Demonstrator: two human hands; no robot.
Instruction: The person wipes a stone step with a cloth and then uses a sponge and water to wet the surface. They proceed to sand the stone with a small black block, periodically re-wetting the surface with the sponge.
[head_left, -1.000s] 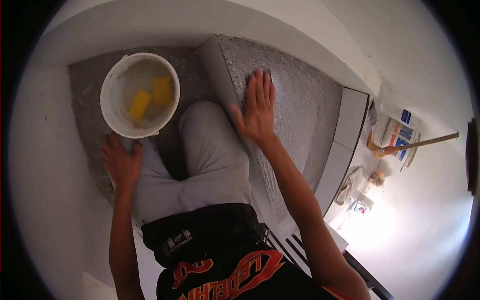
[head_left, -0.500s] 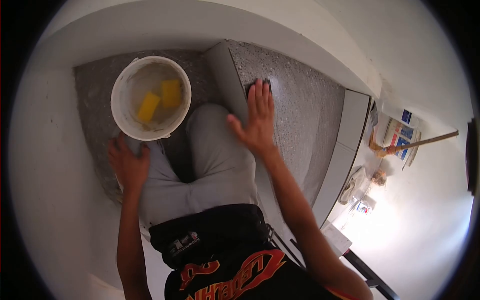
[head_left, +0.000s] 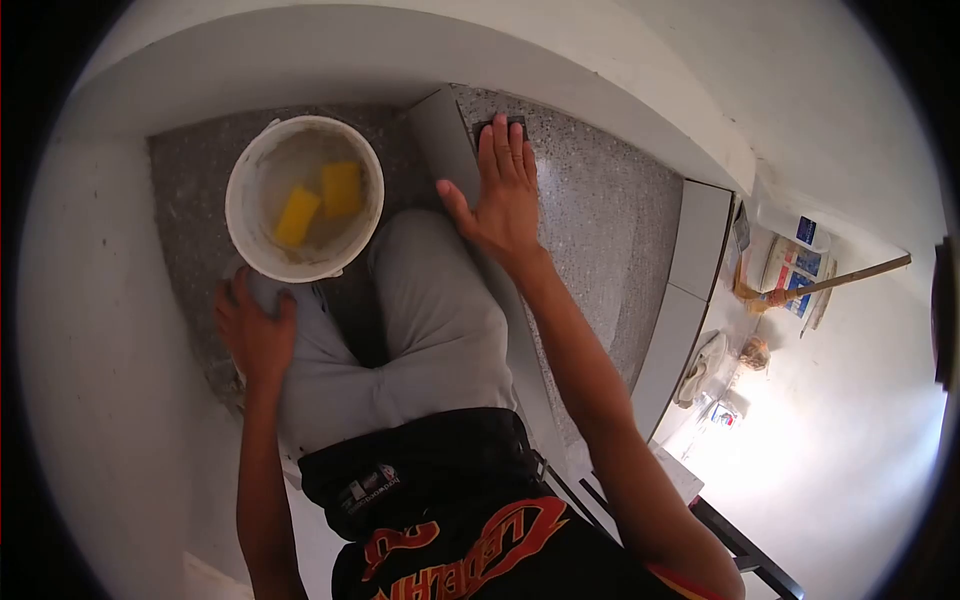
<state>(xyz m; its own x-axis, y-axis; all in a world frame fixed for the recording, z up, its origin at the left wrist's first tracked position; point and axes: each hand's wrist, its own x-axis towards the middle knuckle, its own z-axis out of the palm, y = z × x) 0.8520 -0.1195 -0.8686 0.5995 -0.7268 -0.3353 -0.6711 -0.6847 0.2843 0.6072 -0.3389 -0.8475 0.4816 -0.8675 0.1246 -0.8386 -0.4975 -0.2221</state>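
Observation:
My right hand [head_left: 503,195] lies flat, fingers together, pressing a dark pad [head_left: 500,124] onto a speckled grey step [head_left: 600,220]; only the pad's far edge shows past my fingertips. My left hand [head_left: 255,335] rests on my left knee in grey trousers [head_left: 420,310], fingers apart, holding nothing. Just beyond that knee stands a white bucket [head_left: 240,170] with cloudy water and two yellow sponges [head_left: 320,200] floating in it.
The bucket stands on a lower speckled landing [head_left: 190,200] enclosed by white walls. Down the stairs to the right are a broom [head_left: 830,285], a printed sack [head_left: 795,270], a white container [head_left: 800,230] and a dark railing [head_left: 740,545].
My right hand has slid the pad forward along the step, away from me and toward the far wall. My left hand stayed on the knee. The view shifted slightly.

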